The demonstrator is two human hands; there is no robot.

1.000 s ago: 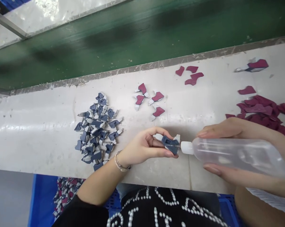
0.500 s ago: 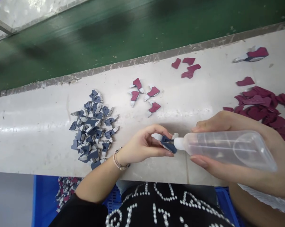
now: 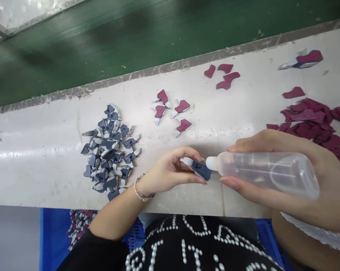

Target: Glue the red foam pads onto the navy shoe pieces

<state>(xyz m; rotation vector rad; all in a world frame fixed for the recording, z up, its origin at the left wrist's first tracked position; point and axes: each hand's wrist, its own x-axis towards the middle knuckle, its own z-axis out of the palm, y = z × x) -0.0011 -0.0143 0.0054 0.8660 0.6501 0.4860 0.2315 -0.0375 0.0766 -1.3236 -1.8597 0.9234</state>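
Observation:
Between the thumb and fingers of my left hand [image 3: 174, 167] is a small blue-and-grey plastic part [image 3: 200, 170], its recessed blue face turned up. My right hand [image 3: 277, 180] is wrapped round a clear squeeze bottle [image 3: 260, 169], held almost level. The bottle's white nozzle [image 3: 211, 163] points left, and its tip is at the blue part; I cannot tell whether they touch. Beyond my hands lie several similar parts with maroon faces [image 3: 182, 106]. A heap of blue-and-grey parts [image 3: 109, 145] lies to the left, and a pile of loose maroon pieces [image 3: 308, 122] to the right.
A few maroon pieces [image 3: 225, 68] lie farther back on the white table [image 3: 34, 158]. One larger maroon-topped part [image 3: 309, 58] rests at the back right. Behind the table edge runs a green belt [image 3: 158, 34]. Below stands a blue crate [image 3: 53, 233] with many small parts.
The bottle has shifted slightly left and up in my right hand. The blue part in my left hand has turned so that its recessed face shows more.

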